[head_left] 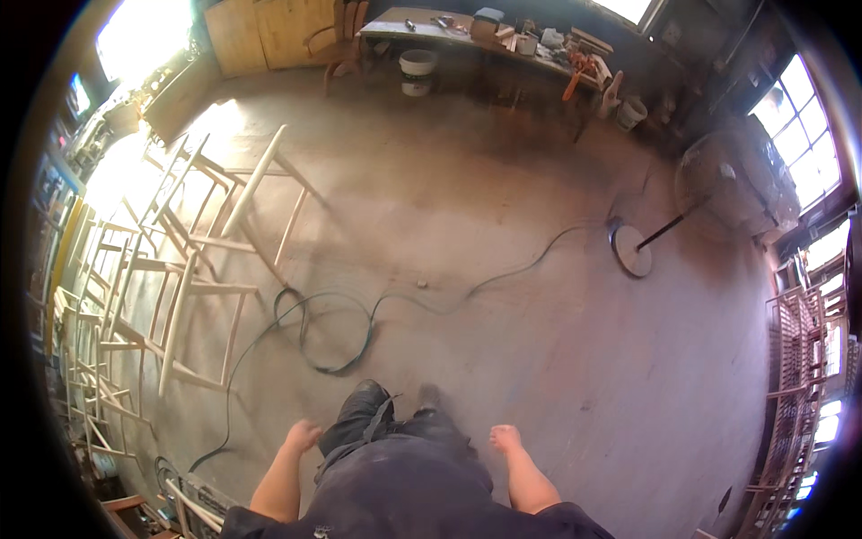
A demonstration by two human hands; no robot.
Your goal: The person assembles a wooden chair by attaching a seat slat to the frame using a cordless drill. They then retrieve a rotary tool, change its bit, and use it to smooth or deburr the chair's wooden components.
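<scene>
My left hand (305,436) hangs beside my left thigh with its fingers curled in, and no object shows in it. On the other side my right hand (505,437) is held out a little from my body, closed like a loose fist, also with nothing visible in it. Neither hand touches anything. Ahead of my feet a dark green hose or cable (346,366) lies looped on the floor. Several pale bare wooden chair frames (202,241) stand to the left, nearer to my left hand than to my right.
The hose runs right toward a round disc base (634,251) with a dark pole. A cluttered workbench (382,27) stands along the far wall, with a white bucket (417,72) in front and a wooden armchair (339,40) beside it. Slatted wooden racks (795,350) line the right side.
</scene>
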